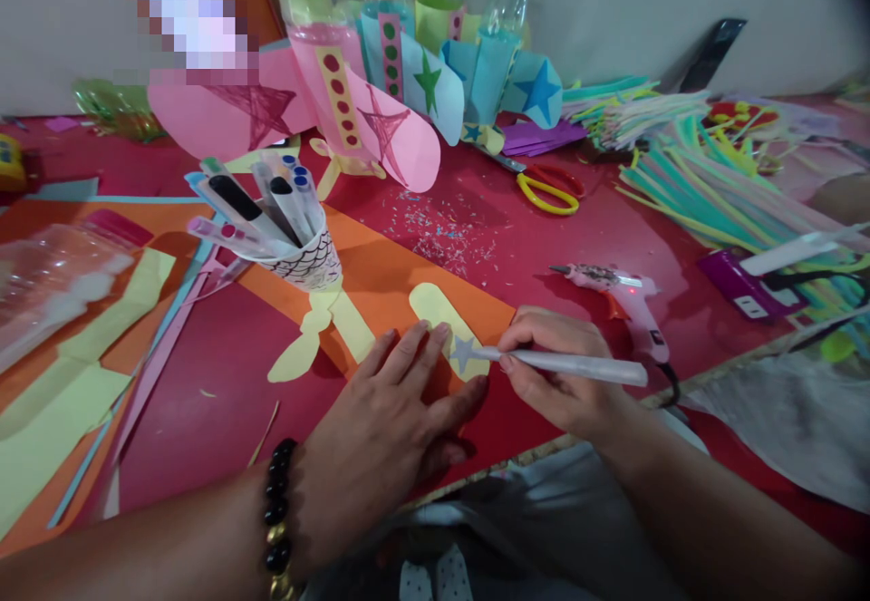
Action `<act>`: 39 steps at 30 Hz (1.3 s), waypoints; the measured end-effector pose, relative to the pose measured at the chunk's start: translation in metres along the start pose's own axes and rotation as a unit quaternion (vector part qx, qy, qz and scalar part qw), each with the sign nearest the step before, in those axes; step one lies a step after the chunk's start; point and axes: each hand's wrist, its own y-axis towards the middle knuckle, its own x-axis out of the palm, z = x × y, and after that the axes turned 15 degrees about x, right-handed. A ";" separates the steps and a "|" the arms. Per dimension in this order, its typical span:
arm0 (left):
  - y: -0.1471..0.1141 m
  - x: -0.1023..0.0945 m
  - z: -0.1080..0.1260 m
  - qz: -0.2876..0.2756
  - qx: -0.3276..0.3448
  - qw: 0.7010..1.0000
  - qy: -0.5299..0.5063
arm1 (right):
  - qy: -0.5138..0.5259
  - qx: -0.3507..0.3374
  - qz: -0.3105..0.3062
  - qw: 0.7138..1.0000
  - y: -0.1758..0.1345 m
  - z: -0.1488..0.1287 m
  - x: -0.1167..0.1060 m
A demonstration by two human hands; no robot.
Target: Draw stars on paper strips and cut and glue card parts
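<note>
A rounded strip of pale yellow paper (435,304) lies on orange paper (391,275) in front of me. My left hand (404,402) rests on it with the fingers stretched out and the palm down, pressing on its left edge. On the strip is a grey-blue star (463,353). My right hand (561,361) is closed round a whitish marker pen (584,366), whose tip touches the star. Just left of my fingers lie other yellow paper cutouts (295,356). A patterned cup (309,261) full of markers stands beyond them.
Decorated bottles with paper wings (401,134) stand at the back. Scissors (547,195) lie in front of them, near scattered paper bits (445,234). A pink glue gun (622,297), a purple power strip (748,285) and pipe cleaners (707,179) are at the right. A plastic bottle (61,284) lies left.
</note>
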 end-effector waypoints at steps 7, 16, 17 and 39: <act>0.000 0.001 0.000 0.005 -0.001 1.000 -0.003 | 0.018 -0.002 0.019 1.000 -0.002 0.002 -0.001; 0.000 0.000 0.000 0.003 0.001 1.000 0.008 | -0.012 -0.028 0.008 1.000 0.002 -0.001 0.003; 0.000 0.000 0.000 0.000 0.000 1.000 0.008 | -0.011 -0.026 0.009 1.000 0.002 -0.001 0.003; 0.005 -0.003 -0.008 0.022 0.005 0.998 -0.056 | 0.150 0.093 0.138 0.975 -0.001 0.009 0.009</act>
